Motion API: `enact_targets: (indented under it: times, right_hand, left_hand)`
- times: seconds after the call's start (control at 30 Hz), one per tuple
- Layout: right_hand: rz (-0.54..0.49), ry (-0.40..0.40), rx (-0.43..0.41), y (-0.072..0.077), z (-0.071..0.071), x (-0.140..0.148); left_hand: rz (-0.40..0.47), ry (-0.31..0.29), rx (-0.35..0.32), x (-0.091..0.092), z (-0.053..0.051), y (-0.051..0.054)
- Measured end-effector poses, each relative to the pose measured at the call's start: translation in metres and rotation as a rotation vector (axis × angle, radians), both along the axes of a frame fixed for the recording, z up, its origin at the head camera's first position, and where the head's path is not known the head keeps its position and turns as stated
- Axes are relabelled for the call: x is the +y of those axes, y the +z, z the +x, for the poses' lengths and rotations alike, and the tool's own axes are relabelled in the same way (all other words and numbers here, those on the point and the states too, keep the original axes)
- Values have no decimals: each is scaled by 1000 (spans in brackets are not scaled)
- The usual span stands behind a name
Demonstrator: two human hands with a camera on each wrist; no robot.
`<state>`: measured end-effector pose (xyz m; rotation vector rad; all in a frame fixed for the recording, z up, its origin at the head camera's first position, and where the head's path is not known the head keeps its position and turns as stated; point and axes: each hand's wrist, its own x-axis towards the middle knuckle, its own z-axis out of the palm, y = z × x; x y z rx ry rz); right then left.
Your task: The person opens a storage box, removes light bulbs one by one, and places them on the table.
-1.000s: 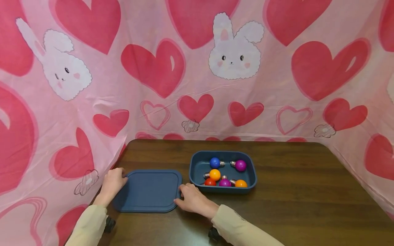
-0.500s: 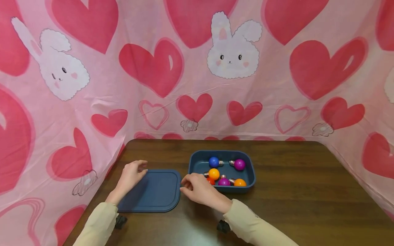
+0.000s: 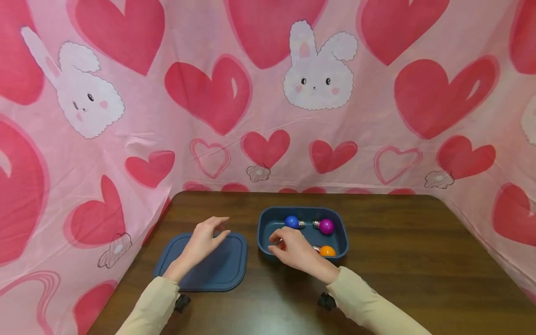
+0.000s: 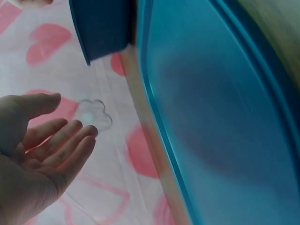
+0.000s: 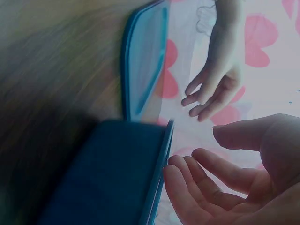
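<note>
My left hand hovers over the flat blue lid, its fingers loosely bent and nothing between them. The lid lies on the table left of a blue box. Above the box's near left part is my right hand, fingers relaxed, with nothing held that I can see. Inside the box lie a blue bulb, a purple bulb and an orange bulb. A bit of a red bulb shows between the right fingers, and the hand hides other bulbs. In the right wrist view the fingers appear near the box rim.
The brown wooden table extends to the right of the box and in front of it. A pink cloth with hearts and rabbits hangs behind the table and along both sides.
My left hand has let go of the lid's left edge and moved right, above it. My right hand has left the lid's right edge and moved right, over the box.
</note>
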<state>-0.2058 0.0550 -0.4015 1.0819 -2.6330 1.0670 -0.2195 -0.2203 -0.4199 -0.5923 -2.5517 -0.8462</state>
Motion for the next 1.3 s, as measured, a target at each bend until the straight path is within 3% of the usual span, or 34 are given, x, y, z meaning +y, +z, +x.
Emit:
enact_targets:
  times: [0.2, 0.47, 0.63, 1.03, 1.17, 1.3]
  right_hand:
    - [1, -15, -10, 0, -7, 17]
    - [22, -45, -41, -3, -20, 30]
    - [69, -96, -49, -4, -29, 38]
    - [155, -65, -114, -6, -43, 49]
    - [187, -56, -122, -8, -46, 49]
    - [214, -41, -118, -10, -50, 47]
  left_hand:
    - [-22, -88, -4, 21, 1, -1]
    - [-42, -146, -5, 41, 3, -1]
    - [-68, -166, -28, 51, 2, -5]
    - [-230, -141, -154, 65, 0, -14]
    - [-273, -158, -130, 67, -1, -16]
    - [-342, -183, -38, 69, -3, -17]
